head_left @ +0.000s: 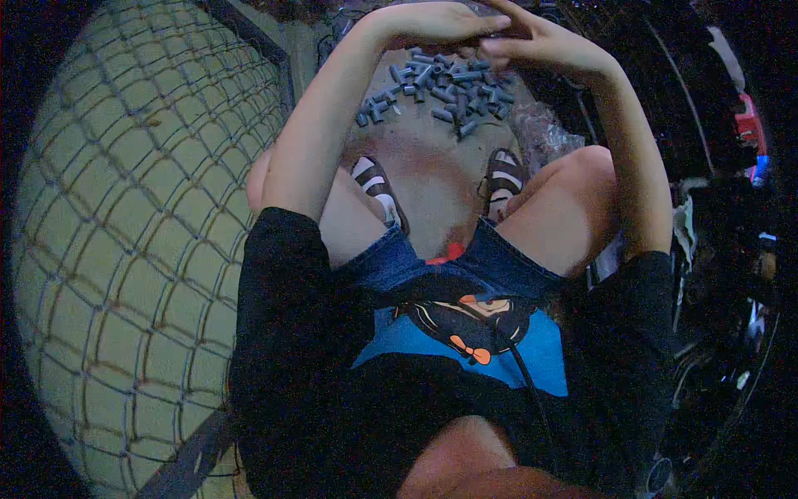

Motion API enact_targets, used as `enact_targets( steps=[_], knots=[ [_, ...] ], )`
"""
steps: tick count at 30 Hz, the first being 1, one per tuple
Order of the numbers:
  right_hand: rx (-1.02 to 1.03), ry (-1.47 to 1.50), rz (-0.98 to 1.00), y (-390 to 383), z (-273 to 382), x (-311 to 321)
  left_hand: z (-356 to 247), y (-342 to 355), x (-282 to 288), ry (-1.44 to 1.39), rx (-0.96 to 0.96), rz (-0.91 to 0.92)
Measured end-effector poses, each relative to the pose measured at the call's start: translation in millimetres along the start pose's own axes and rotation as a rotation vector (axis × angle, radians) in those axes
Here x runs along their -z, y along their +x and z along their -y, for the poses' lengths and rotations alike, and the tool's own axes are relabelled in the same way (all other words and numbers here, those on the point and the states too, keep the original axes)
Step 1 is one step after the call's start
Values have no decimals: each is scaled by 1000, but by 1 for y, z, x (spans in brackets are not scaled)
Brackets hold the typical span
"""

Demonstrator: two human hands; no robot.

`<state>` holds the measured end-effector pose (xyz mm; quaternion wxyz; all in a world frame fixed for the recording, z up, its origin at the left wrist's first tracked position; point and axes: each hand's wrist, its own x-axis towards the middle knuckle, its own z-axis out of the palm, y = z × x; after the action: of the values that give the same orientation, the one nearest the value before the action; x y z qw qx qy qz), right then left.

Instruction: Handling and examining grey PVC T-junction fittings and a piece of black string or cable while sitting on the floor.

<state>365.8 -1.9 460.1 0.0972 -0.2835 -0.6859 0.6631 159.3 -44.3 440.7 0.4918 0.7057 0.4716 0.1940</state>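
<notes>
My left hand [440, 25] and my right hand [549, 46] meet at the top of the head view, their extended fingers overlapping. I can make out nothing held in either, though some fingertips are hidden behind the other hand. Just below them, a pile of several grey tube-like plastic fittings [465, 91] lies on the pale floor [424, 183], between and beyond my feet in striped sandals.
A chain-link mesh fence [141, 191] fills the left side, with a dark metal bar along its top. Crumpled clear plastic [557, 133] lies right of the pile. Dark, hard-to-make-out objects line the right, with a small red item [453, 249] between my thighs.
</notes>
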Motion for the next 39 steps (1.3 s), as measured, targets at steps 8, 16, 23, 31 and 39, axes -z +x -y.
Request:
enact_targets(
  steps=[8, 16, 23, 31, 39],
  knots=[
    [-134, -467, -58, -11, -64, 55, 69, 13, -18, -33, -34, -43],
    [-361, -426, -138, -30, -71, 74, 235, 142, -121, -161, 440, -336],
    [-180, -537, -339, 3, -121, 91, 317, 117, -200, 589, 494, -458],
    [126, -774, -549, 56, -113, 88, 315, 82, -176, 804, 461, -356],
    [254, -796, -795, 37, -69, 83, 328, 116, -223, 899, 322, -351]
  ],
)
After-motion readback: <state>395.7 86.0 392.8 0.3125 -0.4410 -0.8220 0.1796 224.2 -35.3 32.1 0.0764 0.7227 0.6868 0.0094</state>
